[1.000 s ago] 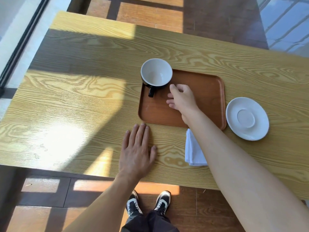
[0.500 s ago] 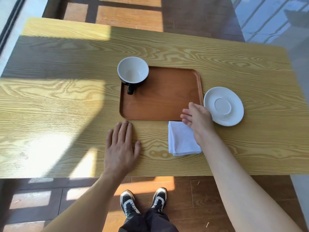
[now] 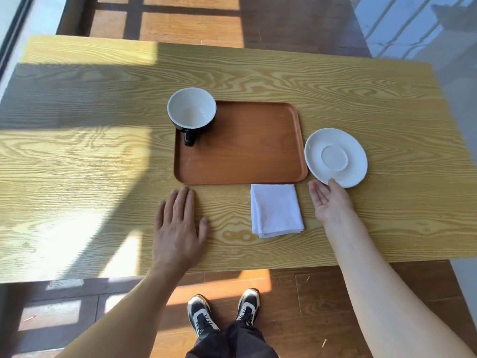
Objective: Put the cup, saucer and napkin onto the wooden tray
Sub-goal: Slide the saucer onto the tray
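The wooden tray (image 3: 247,151) lies mid-table. A black cup (image 3: 191,112) with a white inside stands upright in its far left corner, handle toward me. The white saucer (image 3: 335,157) rests on the table just right of the tray. A folded white napkin (image 3: 276,210) lies on the table below the tray's near right corner. My right hand (image 3: 329,201) is palm up at the saucer's near rim, thumb on top of the rim and fingers spread by its edge. My left hand (image 3: 179,223) lies flat on the table, fingertips near the tray's near left corner.
The yellow wood-grain table (image 3: 90,164) has its near edge just below my hands. Beyond it are a brown plank floor and my shoes (image 3: 223,313). A window frame runs along the far left, and a glass wall stands at the far right.
My right hand left the cup on the tray, pulled back over the napkin, then moved right to the saucer's near rim. My left hand stayed flat. The view shifted.
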